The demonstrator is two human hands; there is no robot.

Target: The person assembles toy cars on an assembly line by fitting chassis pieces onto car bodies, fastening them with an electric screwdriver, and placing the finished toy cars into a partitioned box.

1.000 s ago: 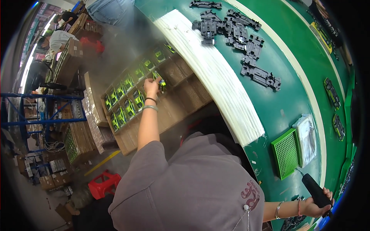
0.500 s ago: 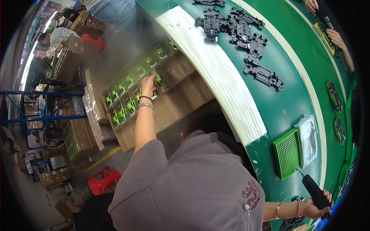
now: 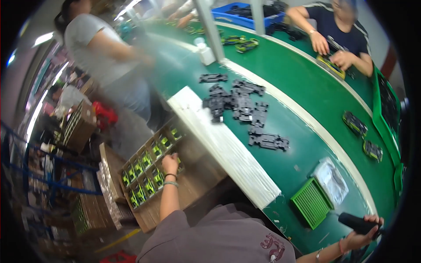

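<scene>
My left hand is down in a divided cardboard box, its fingers closed at a small yellow-green toy car that the hand partly covers. Two rows of similar toy cars stand in compartments beside it. Out to the right, over the green bench, my right hand is wrapped round a black power screwdriver, whose thin bit points left toward a green perforated basket.
Black plastic chassis parts lie in a cluster on the bench, beyond a strip of white foam sheet. A clear plastic bag adjoins the basket. A co-worker handles a yellow part across the bench; another person stands far left.
The view has tilted up, showing more of the bench and the co-workers. My left hand stays at about the same compartment, and the screwdriver remains in my right hand.
</scene>
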